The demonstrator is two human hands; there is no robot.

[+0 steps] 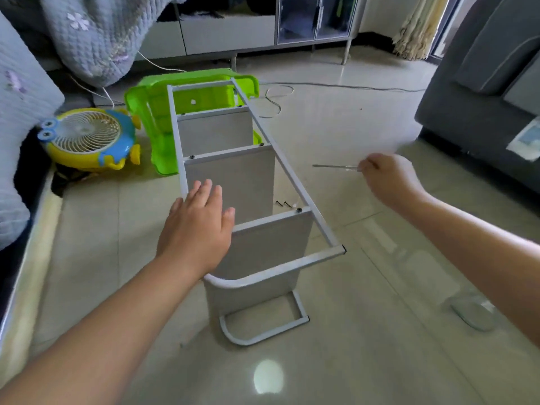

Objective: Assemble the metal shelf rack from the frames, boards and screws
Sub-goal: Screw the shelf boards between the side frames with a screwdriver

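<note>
The grey metal shelf rack (280, 168) lies on its side on the tiled floor, with three grey boards (233, 176) standing between its two side frames. My left hand (198, 226) lies flat with straight fingers on the upper frame's left rail. Out to the right of the rack, my right hand (388, 176) grips the clear handle of a screwdriver (333, 166), whose shaft points left. A few dark screws (285, 203) lie on the floor inside the rack, beside the right rail.
A green plastic stool (157, 118) lies tipped behind the rack's far end. A yellow and blue fan (87, 138) sits at the left by a quilted blanket (96, 36). A grey sofa (482, 92) stands at the right. White cables (274, 97) trail across the floor.
</note>
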